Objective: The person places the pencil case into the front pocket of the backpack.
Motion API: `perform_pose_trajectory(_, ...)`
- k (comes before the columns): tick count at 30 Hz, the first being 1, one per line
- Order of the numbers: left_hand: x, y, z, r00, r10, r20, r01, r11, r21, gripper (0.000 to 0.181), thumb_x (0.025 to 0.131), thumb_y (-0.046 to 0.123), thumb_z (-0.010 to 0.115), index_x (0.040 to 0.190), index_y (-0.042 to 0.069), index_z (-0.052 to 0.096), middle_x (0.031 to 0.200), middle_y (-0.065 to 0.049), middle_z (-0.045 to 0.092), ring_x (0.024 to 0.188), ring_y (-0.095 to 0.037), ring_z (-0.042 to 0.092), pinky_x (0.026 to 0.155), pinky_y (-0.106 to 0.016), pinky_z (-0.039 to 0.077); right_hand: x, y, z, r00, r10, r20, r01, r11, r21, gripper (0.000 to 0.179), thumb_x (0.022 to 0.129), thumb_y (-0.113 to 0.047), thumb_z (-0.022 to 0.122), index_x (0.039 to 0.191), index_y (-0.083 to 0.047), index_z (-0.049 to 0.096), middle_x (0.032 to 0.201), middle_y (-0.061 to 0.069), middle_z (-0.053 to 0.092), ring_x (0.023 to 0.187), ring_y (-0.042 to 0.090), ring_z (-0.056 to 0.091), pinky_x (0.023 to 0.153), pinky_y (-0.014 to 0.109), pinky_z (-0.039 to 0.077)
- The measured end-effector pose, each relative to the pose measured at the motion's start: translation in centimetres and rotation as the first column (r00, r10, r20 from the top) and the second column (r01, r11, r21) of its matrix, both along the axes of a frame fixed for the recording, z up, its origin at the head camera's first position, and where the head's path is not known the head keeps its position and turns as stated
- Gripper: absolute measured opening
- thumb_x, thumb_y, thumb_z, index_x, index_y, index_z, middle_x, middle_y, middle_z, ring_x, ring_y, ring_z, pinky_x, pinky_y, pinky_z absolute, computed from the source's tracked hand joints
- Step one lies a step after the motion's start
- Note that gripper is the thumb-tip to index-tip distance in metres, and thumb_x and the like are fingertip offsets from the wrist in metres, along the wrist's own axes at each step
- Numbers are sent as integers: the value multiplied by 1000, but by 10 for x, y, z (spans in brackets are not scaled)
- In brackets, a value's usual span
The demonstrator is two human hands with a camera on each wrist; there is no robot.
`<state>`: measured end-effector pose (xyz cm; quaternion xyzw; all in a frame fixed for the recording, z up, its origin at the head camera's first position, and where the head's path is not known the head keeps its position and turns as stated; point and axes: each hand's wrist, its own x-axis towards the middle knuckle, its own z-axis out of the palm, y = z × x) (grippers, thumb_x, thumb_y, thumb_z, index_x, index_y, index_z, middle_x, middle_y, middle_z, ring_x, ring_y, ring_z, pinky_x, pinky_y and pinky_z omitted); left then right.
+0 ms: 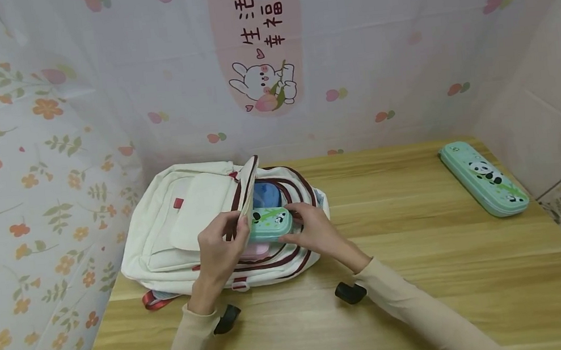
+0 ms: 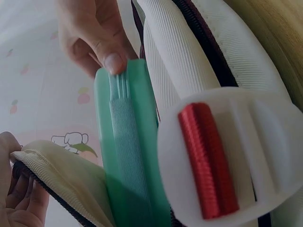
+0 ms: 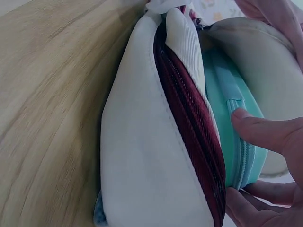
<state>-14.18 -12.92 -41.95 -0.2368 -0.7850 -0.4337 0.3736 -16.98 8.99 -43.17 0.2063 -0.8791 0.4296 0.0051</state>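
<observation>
l hand (image 1: pixel 221 244) pinches edge of the flap (image 1: pixel 248 185) on the white backpack (image 1: pixel 158 228), holding it up. r hand (image 1: pixel 317 231) grips the outer end of the green panda pencil case (image 1: pixel 270 225), which is partly in the unzipped backpack, btwn a blue item (image 1: pixel 266 194) & a pink item (image 1: pixel 255 250). 2nd panda case (image 1: pixel 483 179) on counter (image 1: pixel 392 209), far r, well apart.

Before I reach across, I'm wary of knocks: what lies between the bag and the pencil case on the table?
Just bare table between bag and case, in the head view.
</observation>
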Motion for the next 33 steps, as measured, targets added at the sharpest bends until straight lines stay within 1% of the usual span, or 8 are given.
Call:
perform_pose_trajectory(5, 0, 1, -1, 1000, -1, -6, 1, 1000, 7, 13, 81, -6, 73, 93, -3, 72, 74, -11, 71, 57, -16, 63, 53, -27, 49, -3, -9, -3, 999, 9, -36, -9, 1000, 10, 69, 72, -17, 92, 129, 7, 61, 128, 23, 66, 111, 33, 69, 92, 40, 58)
perform_pose_trajectory(9, 1, 1, -2, 1000, -3, 1, 3, 1000, 9, 13, 81, -6, 73, 94, -3, 72, 74, -11, 71, 57, -16, 62, 52, -28, 49, -4, -15, -4, 1000, 19, 1, -19, 1000, -16, 68, 73, -13, 91, 131, 7, 60, 129, 23, 65, 109, 33, 71, 89, 38, 59)
perform_pose_trajectory(12, 1, 1, -2, 1000, -2, 10, 2, 1000, 8, 12, 82, -6, 73, 94, -3, 72, 74, -11, 70, 57, -15, 61, 51, -29, 48, -5, -20, -4, 1000, 20, 16, -20, 1000, -20, 68, 75, -12, 90, 132, 8, 58, 130, 23, 64, 112, 33, 69, 92, 38, 58)
perform_pose_trajectory(19, 1, 0, -3, 1000, -1, 13, 0, 1000, 19, 12, 82, -6, 72, 94, -3, 72, 70, -10, 68, 56, -13, 56, 50, -28, 46, -6, -28, -5, 999, 36, -17, -35, 998, 46, 69, 78, -17, 88, 134, 8, 56, 132, 23, 63, 120, 34, 63, 100, 44, 53)
perform_pose_trajectory(23, 1, -1, -7, 1000, 3, 14, -3, 999, 37, 12, 81, -8, 73, 93, -4, 71, 71, -10, 67, 56, -13, 56, 50, -29, 45, -3, -26, -5, 1000, 24, -8, -24, 998, 64, 71, 79, -20, 88, 136, 7, 55, 134, 22, 63, 120, 34, 63, 101, 45, 52)
perform_pose_trajectory(26, 2, -1, -9, 1000, 8, 18, -9, 999, 41, 13, 81, -9, 73, 93, -4, 71, 71, -10, 67, 56, -13, 55, 50, -28, 45, -1, -22, -4, 1000, 20, -13, -19, 997, 74, 72, 79, -21, 88, 136, 6, 55, 133, 21, 63, 116, 33, 65, 98, 44, 54)
perform_pose_trajectory(30, 4, -1, -12, 1000, 14, 25, -15, 999, 41, 12, 81, -9, 72, 93, -4, 71, 72, -10, 68, 56, -13, 58, 50, -27, 47, 2, -13, -2, 998, 18, -58, -14, 997, 79, 69, 79, -20, 87, 134, 7, 57, 129, 22, 65, 108, 34, 67, 92, 46, 55)
perform_pose_trajectory(33, 5, -1, -14, 1000, 25, 16, -26, 999, 37, 12, 81, -9, 72, 92, -4, 71, 71, -10, 68, 55, -13, 57, 49, -28, 46, 2, -4, -2, 996, 15, -92, -10, 998, 56, 66, 81, -18, 85, 134, 8, 56, 128, 24, 65, 107, 36, 67, 90, 46, 56)
